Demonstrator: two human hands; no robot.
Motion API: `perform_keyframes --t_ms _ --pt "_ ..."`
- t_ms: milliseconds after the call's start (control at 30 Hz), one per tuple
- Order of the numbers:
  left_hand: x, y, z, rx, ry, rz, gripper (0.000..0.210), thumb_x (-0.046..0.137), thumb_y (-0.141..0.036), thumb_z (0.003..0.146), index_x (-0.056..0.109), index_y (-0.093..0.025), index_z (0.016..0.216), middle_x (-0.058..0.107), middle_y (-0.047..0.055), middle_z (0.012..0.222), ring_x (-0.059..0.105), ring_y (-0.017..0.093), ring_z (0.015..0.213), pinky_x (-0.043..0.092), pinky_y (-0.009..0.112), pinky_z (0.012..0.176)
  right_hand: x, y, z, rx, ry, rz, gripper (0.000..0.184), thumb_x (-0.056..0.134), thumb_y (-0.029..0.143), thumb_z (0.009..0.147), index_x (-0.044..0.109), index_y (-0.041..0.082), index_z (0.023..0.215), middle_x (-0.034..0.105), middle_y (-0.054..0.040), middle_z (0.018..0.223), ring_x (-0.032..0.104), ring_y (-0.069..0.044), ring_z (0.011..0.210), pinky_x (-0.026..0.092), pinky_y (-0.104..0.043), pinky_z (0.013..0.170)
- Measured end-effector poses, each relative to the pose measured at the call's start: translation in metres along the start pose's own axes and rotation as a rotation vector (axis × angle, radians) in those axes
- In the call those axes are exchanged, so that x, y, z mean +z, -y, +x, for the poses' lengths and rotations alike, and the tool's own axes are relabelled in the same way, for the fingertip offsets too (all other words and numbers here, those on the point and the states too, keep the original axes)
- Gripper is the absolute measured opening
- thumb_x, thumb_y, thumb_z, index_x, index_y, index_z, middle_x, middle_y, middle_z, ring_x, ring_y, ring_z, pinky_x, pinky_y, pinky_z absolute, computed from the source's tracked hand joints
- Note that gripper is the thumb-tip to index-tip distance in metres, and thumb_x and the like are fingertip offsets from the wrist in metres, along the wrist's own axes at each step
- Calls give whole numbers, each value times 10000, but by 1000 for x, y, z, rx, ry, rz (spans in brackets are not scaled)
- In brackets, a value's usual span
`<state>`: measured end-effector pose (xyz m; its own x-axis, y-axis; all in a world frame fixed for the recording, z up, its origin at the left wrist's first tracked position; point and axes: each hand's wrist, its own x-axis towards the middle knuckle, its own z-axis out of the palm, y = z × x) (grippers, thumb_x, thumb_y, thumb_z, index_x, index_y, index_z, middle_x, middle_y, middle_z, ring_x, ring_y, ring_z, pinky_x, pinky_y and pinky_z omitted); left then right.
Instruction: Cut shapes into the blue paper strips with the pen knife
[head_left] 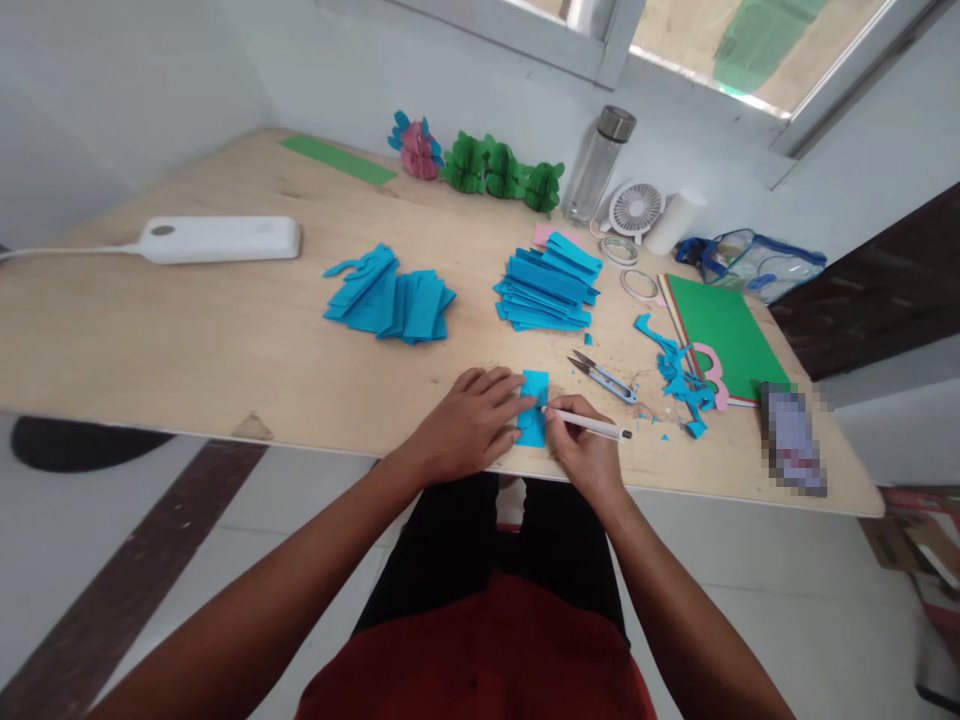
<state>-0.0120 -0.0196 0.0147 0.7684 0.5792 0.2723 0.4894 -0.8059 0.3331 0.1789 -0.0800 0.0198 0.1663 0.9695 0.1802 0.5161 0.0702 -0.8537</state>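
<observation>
- Left forearm (315,560): bare, slanting inward across the near edge of the bench (225,350).
- Left hand (469,425): palm down just inside that edge, fingers (502,387) slightly spread, pointing right.
- Right forearm (682,600): bare, angled inward, wrist at the same edge.
- Right hand (589,455): curled in a writing grip, near the left but apart.

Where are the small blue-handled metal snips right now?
In the head view, the snips lie right of centre on the pale wooden table, just beyond the right hand and left of the tangled blue paper scraps.
</observation>
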Motion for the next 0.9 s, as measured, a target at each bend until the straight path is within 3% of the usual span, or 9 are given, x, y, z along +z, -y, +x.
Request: perform_keyframes --t_ms 133,533,900 --pt "1 1 0 5 -4 3 381 485 -293 926 599 -197 1277 541 130 1406 429 309 1334 322 521 1115 -1 -1 1 29 22 27 168 572 364 858 640 212 835 605 20 678 501 -126 566 416 -247 552" --pt "3 2 0 15 -11 15 388 473 -280 922 604 -205 1280 543 125 1410 433 305 1329 316 528 1117 -6 1 14 57 64 79 154 585 364 808 624 217 783 629 9 700 559 -146 621 447 -258 580" --pt "3 2 -1 15 -1 11 389 470 -282 923 606 -201 1278 549 129 1404 434 310 1335 324 531 1111 -6 -3 7 53 48 34 141 583 342 828 641 217 797 638 10 704 543 -134 599 431 -248 564"
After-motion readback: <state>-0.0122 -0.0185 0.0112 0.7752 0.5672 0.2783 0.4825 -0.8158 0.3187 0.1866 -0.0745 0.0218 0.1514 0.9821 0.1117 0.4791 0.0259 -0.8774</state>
